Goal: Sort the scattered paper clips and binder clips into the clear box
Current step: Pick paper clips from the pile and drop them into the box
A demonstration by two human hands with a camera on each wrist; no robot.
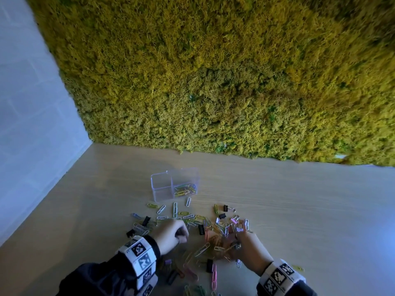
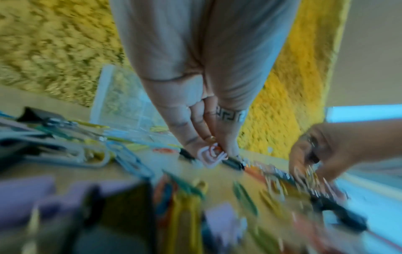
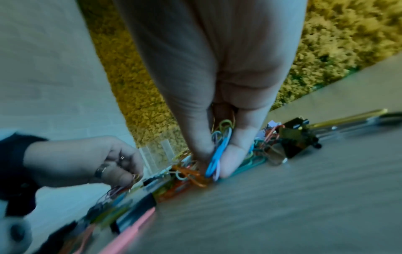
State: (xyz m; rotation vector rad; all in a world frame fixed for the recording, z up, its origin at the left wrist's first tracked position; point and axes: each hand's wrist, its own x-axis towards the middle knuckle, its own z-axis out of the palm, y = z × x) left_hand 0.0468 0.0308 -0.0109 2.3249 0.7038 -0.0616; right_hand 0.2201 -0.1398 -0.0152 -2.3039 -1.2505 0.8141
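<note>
A clear two-compartment box (image 1: 164,184) stands on the wooden table; its right compartment holds coloured paper clips (image 1: 184,190), its left one looks empty. Many coloured paper clips (image 1: 188,217) and small binder clips (image 1: 201,229) lie scattered in front of it. My left hand (image 1: 182,235) hovers over the pile's left side, fingers curled, pinching a few paper clips (image 2: 212,155). My right hand (image 1: 239,241) is down in the pile's right side, thumb and fingers pinching a bunch of paper clips (image 3: 218,154). The box (image 2: 121,101) shows blurred behind my left hand.
A yellow-green moss wall (image 1: 213,82) rises behind the table, and a white wall (image 1: 32,124) closes the left side. Bare wooden tabletop (image 1: 299,210) stretches to the right of the pile. More clips (image 1: 213,276) lie near the front edge between my wrists.
</note>
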